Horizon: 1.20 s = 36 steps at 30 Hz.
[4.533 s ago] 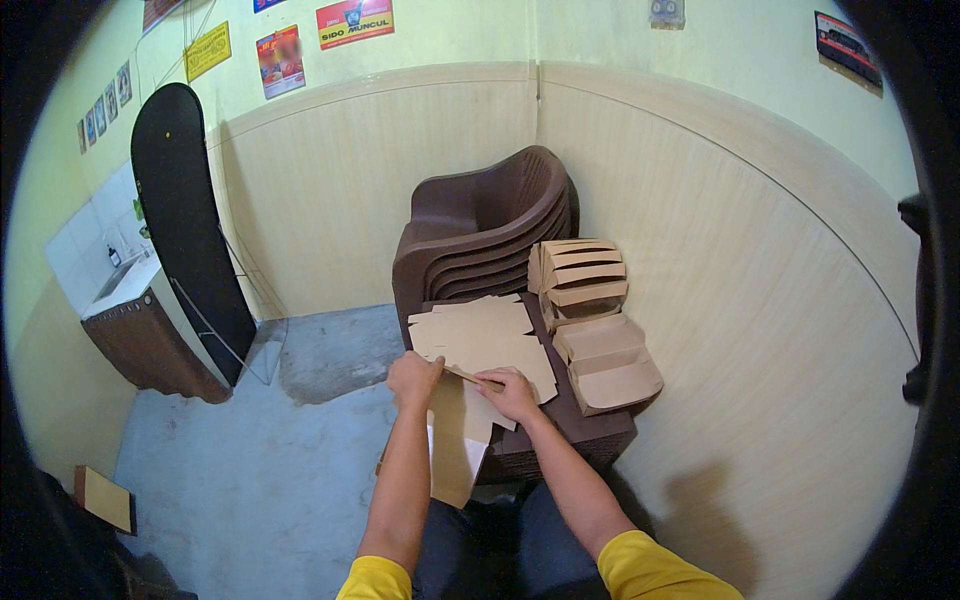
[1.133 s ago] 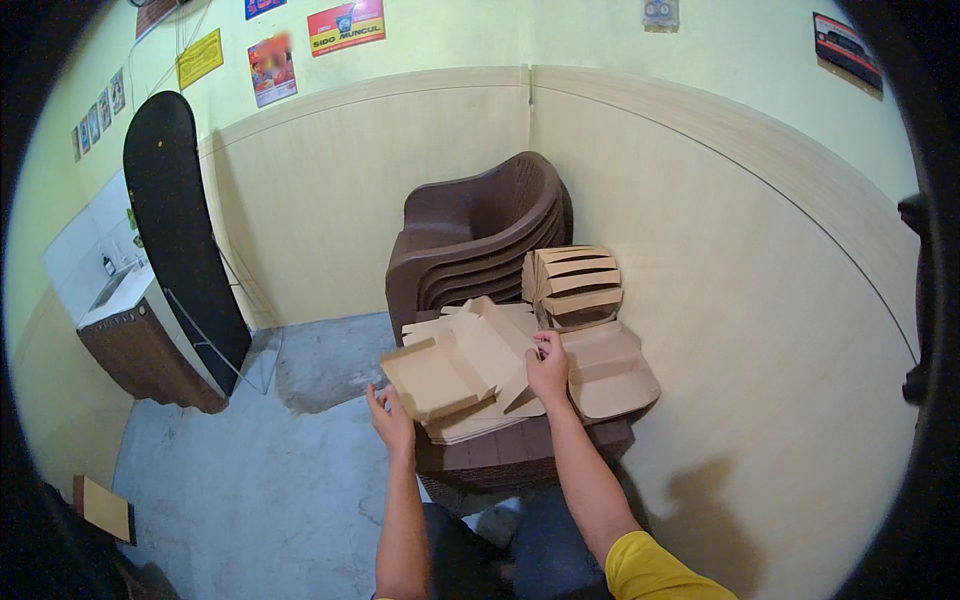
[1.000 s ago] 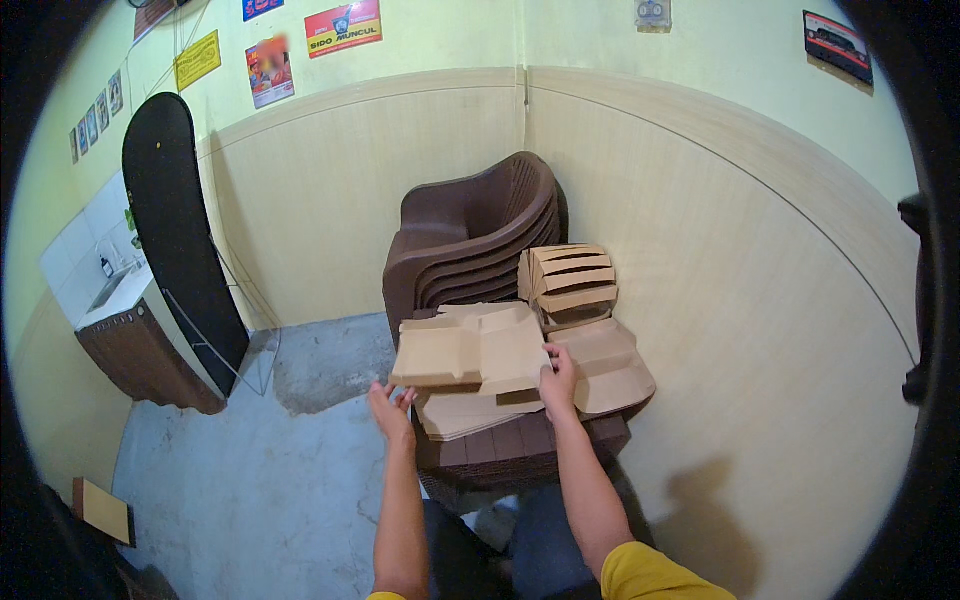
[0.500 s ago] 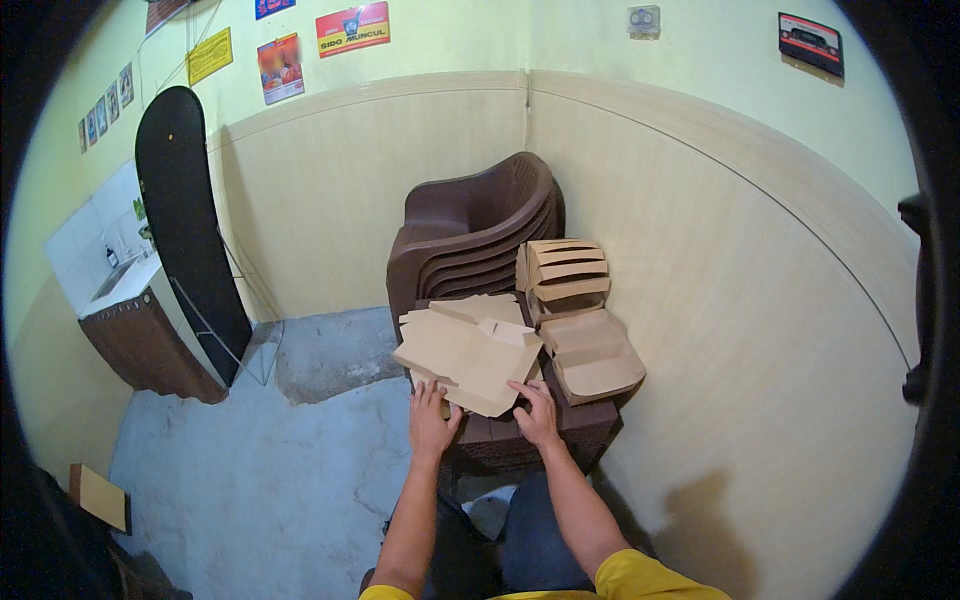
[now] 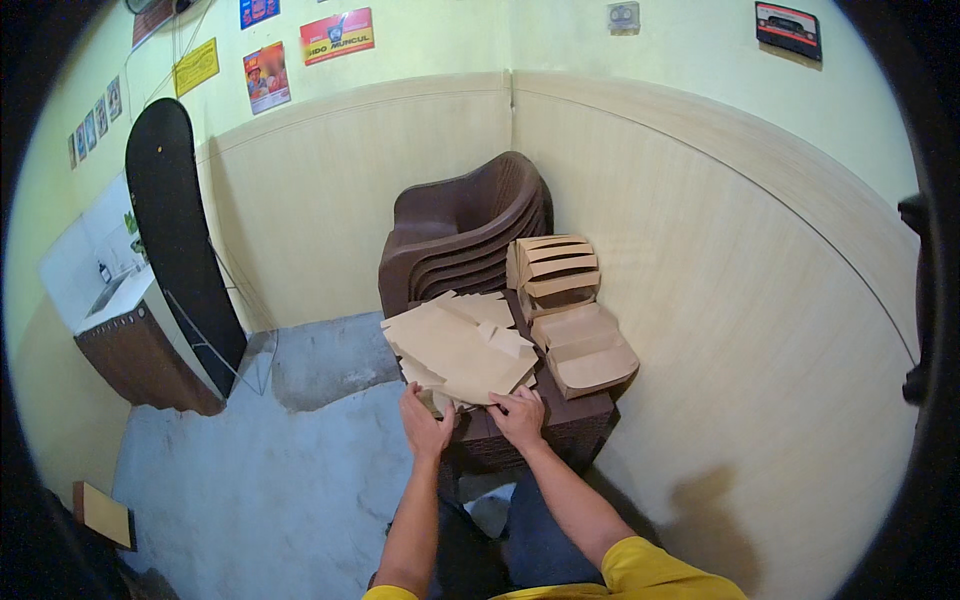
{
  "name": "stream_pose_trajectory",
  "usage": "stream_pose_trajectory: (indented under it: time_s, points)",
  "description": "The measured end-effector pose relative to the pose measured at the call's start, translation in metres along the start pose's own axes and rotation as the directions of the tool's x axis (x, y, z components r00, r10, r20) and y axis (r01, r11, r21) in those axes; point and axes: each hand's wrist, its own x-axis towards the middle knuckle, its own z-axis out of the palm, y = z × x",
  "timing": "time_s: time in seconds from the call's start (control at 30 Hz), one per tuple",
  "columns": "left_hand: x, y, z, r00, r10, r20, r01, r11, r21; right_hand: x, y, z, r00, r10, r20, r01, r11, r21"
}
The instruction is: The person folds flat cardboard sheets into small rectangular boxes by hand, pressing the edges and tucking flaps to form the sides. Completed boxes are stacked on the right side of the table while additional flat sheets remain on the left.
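A pile of flat brown cardboard box blanks (image 5: 455,345) lies on a dark brown plastic stool (image 5: 560,430) in front of me. My left hand (image 5: 425,425) grips the pile's near left edge from below. My right hand (image 5: 520,412) rests with its fingers on the near right edge of the top blank. To the right lie folded brown cardboard boxes (image 5: 585,350), and behind them a stack of more folded boxes (image 5: 553,265) stands on end.
Stacked dark brown plastic chairs (image 5: 460,225) fill the corner behind the stool. A black board (image 5: 180,230) leans on the left wall beside a brown cabinet with a sink (image 5: 125,335). Grey concrete floor (image 5: 270,460) spreads to the left. A beige panelled wall (image 5: 760,300) runs close on the right.
The blank I held up and turned over a second ago now lies flat on the pile. Both hands have come down to the pile's near edge.
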Motion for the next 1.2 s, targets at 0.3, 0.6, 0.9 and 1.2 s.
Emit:
stream_pose_trajectory:
  time_s: [0.3, 0.6, 0.9, 1.2]
  points:
    - [0.006, 0.001, -0.019, 0.985, 0.057, 0.164, -0.047, 0.997, -0.063, 0.005, -0.053, 0.037, 0.991, -0.120, 0.064, 0.130, 0.974, -0.186]
    - [0.007, -0.001, -0.016, 0.983, 0.083, 0.165, -0.063, 0.990, -0.122, 0.013, -0.045, 0.011, 0.998, 0.053, -0.027, -0.047, 0.981, 0.189]
    - [0.003, 0.003, -0.019, 0.984, 0.035, 0.174, -0.030, 0.999, -0.032, 0.015, 0.000, -0.009, 0.873, 0.485, -0.048, -0.487, 0.860, -0.156]
    - [0.002, -0.004, -0.007, 0.996, -0.094, -0.014, 0.089, 0.975, -0.202, 0.027, 0.023, 0.000, 0.944, 0.309, -0.115, -0.311, 0.950, 0.007]
